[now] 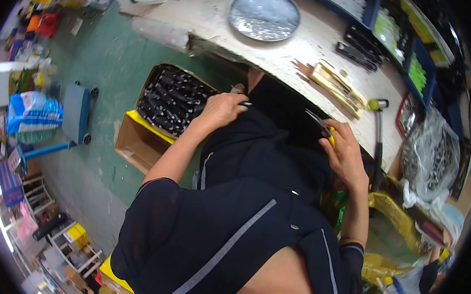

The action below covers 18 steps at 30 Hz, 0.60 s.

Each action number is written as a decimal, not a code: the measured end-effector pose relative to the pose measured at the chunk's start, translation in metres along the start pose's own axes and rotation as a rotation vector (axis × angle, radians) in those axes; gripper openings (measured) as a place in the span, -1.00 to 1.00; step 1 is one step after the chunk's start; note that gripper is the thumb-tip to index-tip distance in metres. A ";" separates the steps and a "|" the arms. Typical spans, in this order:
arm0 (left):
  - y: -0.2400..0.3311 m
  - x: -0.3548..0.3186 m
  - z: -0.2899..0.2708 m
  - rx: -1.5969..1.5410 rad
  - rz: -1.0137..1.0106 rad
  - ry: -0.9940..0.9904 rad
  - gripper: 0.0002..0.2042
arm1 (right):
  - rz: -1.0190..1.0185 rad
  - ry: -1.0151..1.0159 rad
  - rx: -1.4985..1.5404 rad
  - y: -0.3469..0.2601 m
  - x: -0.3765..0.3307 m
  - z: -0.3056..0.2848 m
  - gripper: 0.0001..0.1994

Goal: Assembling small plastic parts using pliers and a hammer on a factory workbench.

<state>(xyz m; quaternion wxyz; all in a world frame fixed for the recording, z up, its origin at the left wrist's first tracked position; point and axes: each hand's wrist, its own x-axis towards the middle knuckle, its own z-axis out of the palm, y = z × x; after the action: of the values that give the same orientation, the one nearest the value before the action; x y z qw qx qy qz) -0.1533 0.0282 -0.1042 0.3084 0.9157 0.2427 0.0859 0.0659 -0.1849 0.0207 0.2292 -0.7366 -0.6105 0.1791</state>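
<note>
My left hand [223,111] is closed over my lap at the right edge of a cardboard box. Its fingers are round a small dark piece with a pale tip, mostly hidden against my dark clothes. Many black tube-like parts with silvery ends [170,100] fill that box. In my right hand [345,154], beside the front edge of the workbench [305,48], is a pair of pliers [320,123] with yellow handles. The jaws point up and to the left, apart from the left hand.
A round metal tray [264,16], a pale wooden block [339,89] and a hammer [378,133] lie on the bench. Blue bins [417,74] line its far side, near a plastic bag of metal parts [430,154]. A blue trolley [76,113] stands left, beyond an open carton [138,145].
</note>
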 end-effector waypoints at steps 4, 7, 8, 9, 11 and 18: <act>-0.112 -0.063 0.021 0.629 -0.254 -0.114 -0.82 | -0.018 -0.082 -0.035 -0.004 0.001 0.004 -0.80; -0.134 -0.080 0.024 0.711 -0.260 -0.040 -0.81 | -0.039 -0.097 -0.038 -0.001 0.008 0.005 -0.81; -0.120 -0.067 0.020 0.619 -0.182 0.092 -0.80 | -0.037 -0.096 -0.035 0.001 0.008 0.005 -0.81; -0.094 -0.045 0.010 0.467 -0.123 0.178 -0.82 | -0.027 -0.086 -0.030 0.002 0.007 0.005 -0.81; -0.027 0.005 -0.007 0.146 0.159 0.470 -0.92 | -0.025 -0.075 -0.027 0.006 0.005 0.005 -0.81; 0.132 0.169 -0.014 -0.096 0.617 0.488 -0.85 | 0.039 0.057 -0.086 0.013 -0.006 -0.019 -0.81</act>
<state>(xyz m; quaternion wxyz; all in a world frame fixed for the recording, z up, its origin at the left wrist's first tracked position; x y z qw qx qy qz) 0.0404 0.0285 -0.0116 0.2440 0.8828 0.0180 0.4010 0.0860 -0.1946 0.0295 0.2111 -0.7623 -0.5966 0.1358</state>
